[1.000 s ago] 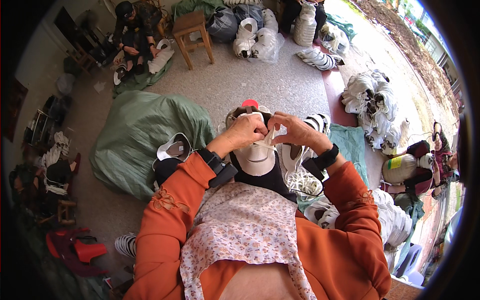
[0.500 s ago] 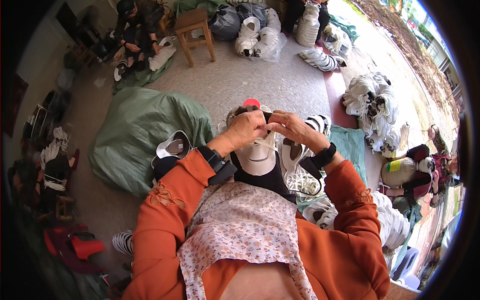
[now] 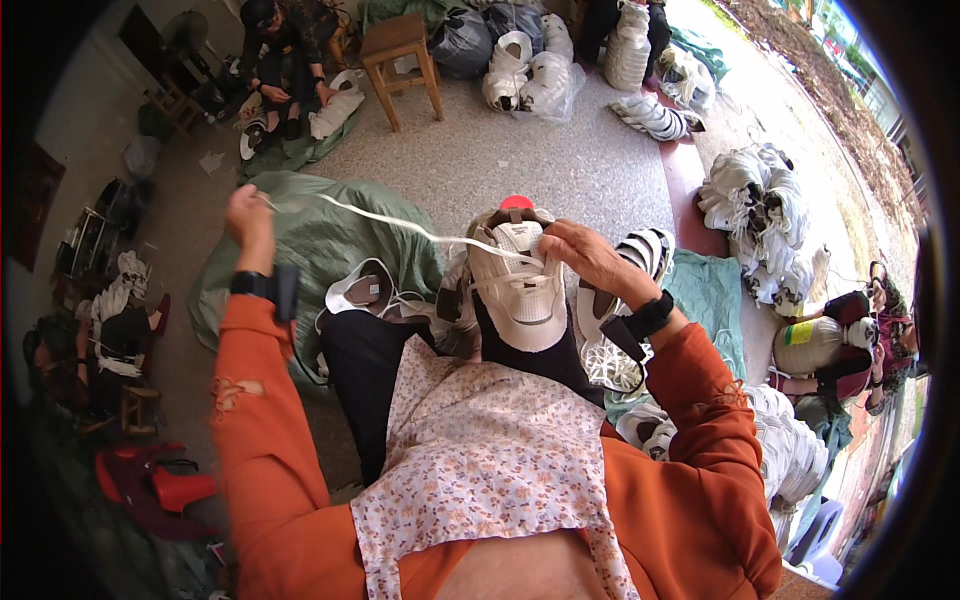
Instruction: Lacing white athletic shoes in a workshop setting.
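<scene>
A cream and brown lace-up shoe (image 3: 526, 308) rests toe toward me between my knees. Its white shoelace (image 3: 412, 228) runs in a long strand from the eyelets out to the left. At that far end my left hand (image 3: 250, 218), raised and slightly blurred, is closed on the lace. My right hand (image 3: 585, 255) is at the right side of the shoe's opening, fingers pinched against the upper; its fingertips are partly hidden. To the left lies another white shoe (image 3: 366, 290), with a further shoe (image 3: 594, 305) close by my right knee.
A green sack (image 3: 310, 225) bulges at my left. Loose white laces (image 3: 612, 365) lie right of my knee. Bundled shoes (image 3: 758, 215) are heaped further right, near a wooden stool (image 3: 400, 62) ahead. Co-workers sit around, one person (image 3: 290, 70) at far left.
My left hand has swung from the shoe far out to the left, drawing the lace into a long strand. My right hand has stayed beside the shoe.
</scene>
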`<action>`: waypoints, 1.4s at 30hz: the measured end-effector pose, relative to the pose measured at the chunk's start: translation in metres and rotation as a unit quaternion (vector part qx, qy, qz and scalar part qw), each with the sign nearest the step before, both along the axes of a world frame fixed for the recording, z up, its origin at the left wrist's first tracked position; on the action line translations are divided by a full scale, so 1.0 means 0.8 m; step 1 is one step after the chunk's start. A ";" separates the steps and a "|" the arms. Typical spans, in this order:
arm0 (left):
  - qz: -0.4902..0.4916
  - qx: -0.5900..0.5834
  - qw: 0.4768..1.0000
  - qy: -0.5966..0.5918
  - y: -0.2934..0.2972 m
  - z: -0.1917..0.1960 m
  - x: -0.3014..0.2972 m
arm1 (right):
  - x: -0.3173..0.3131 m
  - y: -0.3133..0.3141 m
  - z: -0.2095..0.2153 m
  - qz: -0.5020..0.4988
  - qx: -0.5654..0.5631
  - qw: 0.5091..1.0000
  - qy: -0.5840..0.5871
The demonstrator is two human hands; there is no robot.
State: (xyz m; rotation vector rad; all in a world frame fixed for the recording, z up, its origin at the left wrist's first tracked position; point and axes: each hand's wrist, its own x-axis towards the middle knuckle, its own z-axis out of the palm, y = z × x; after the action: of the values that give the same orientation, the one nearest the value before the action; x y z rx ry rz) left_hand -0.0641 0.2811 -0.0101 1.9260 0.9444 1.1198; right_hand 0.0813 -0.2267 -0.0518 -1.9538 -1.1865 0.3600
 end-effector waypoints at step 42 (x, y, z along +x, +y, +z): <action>-0.684 -0.046 0.697 0.210 -0.373 -0.033 0.070 | -0.082 -0.006 -0.029 -0.018 0.344 0.460 0.818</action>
State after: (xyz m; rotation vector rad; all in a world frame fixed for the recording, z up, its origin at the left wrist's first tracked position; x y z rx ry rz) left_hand -0.0082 -0.0173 -0.0362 2.0403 -0.3880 -0.2721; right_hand 0.0157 -0.2315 -0.0752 -0.2308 0.1650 1.1192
